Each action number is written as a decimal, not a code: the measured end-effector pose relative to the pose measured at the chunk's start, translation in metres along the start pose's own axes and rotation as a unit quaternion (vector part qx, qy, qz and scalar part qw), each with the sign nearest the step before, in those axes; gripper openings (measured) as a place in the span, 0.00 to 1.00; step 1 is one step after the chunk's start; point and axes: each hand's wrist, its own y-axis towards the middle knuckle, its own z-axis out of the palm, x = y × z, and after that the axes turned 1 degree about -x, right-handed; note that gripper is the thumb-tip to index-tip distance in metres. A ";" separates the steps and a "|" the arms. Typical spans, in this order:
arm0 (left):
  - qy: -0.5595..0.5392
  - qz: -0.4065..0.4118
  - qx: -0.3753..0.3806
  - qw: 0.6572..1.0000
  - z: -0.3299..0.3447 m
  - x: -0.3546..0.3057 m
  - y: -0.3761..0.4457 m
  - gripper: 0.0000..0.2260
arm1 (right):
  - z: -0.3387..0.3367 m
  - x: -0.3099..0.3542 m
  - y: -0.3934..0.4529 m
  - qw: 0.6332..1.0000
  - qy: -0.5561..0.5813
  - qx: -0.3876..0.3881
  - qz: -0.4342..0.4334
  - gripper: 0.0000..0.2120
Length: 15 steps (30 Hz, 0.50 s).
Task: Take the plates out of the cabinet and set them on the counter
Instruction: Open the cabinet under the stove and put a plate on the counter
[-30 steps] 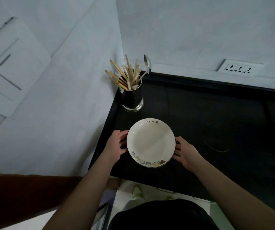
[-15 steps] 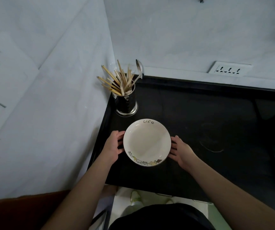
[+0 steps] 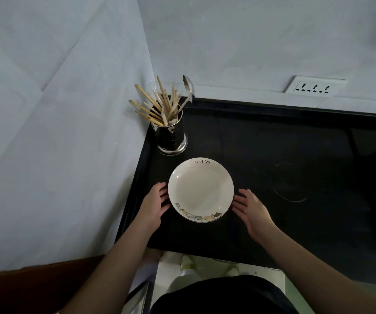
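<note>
A white plate (image 3: 200, 189) with the word "life" at its far rim and small drawings along its near rim lies flat on the black counter (image 3: 273, 155). My left hand (image 3: 154, 203) rests just left of the plate, fingers apart, fingertips at or just off its rim. My right hand (image 3: 251, 208) is just right of the plate, fingers spread, a small gap from the rim. Neither hand holds anything. No cabinet is in view.
A steel utensil holder (image 3: 171, 134) with several wooden chopsticks and a spoon stands in the counter's back left corner, close behind the plate. White walls bound the counter on the left and back. A wall socket (image 3: 315, 87) sits at the back right. The counter's near edge runs below my wrists.
Both hands have let go of the plate's rim and drawn slightly outward. The plate stays where it was set on the counter.
</note>
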 end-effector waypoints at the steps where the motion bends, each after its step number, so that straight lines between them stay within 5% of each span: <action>1: -0.010 -0.001 0.005 1.000 0.000 0.003 -0.003 0.18 | -0.001 -0.004 -0.001 1.000 0.007 0.004 0.001 0.19; 15: -0.043 0.009 -0.015 0.999 0.006 -0.007 -0.007 0.19 | 0.005 0.003 0.003 0.996 0.070 0.047 0.007 0.21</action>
